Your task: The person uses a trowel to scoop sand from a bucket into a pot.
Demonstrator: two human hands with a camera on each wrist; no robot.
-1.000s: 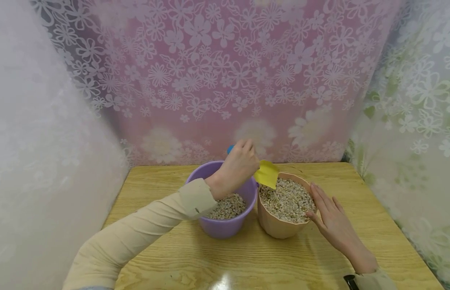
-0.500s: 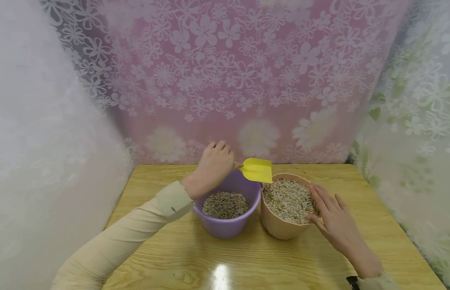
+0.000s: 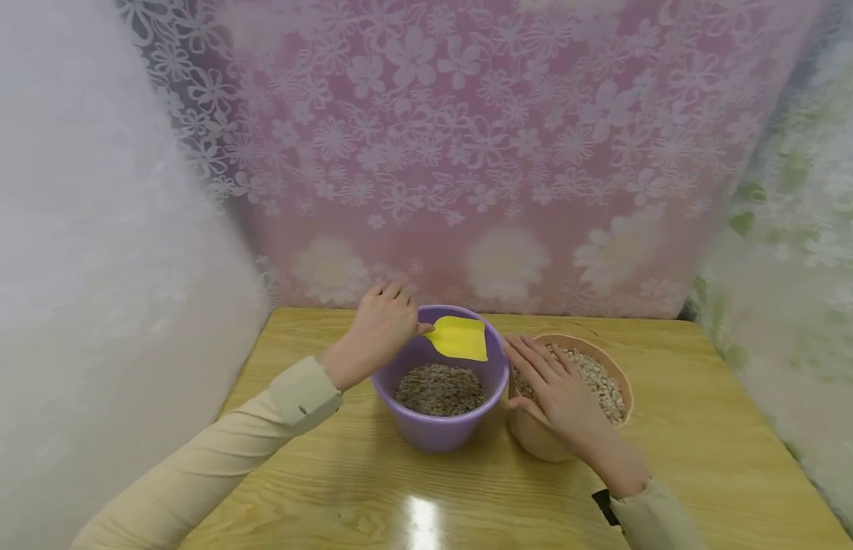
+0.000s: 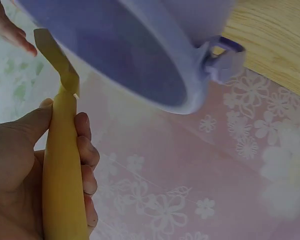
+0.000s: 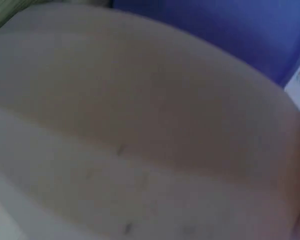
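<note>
Gripping a yellow scoop (image 3: 460, 338) by its handle, the left hand (image 3: 376, 328) has its fingers curled round and its thumb laid along it. Scoop's blade over the mouth of a purple bucket (image 3: 436, 434), toward the table's far edge. Right hand (image 3: 563, 397): fingers straight, slightly spread, thumb apart, lying across the left side of a peach pot (image 3: 541, 444); how firmly it presses, cannot tell. Cream sleeves (image 3: 213, 466) on both arms, black band (image 3: 606, 507) at the right wrist.

Bucket left of the middle of the far edge, pot right of it, side by side, both upright. Grain-like bits (image 3: 441, 391) low in the bucket; paler bits (image 3: 603, 388) high in the pot.

Table (image 3: 708, 435) yellowish, wood-grained, streaks running side to side; a white glare (image 3: 422, 519) toward the near edge. Far edge meets a pink backdrop (image 3: 460, 168) printed with white flowers, large blurred blooms low down. Along the left edge, a whitish sheet (image 3: 103, 229); along the right edge, a pale one (image 3: 811, 283) with green leaves. Dark gap at the far right corner.
</note>
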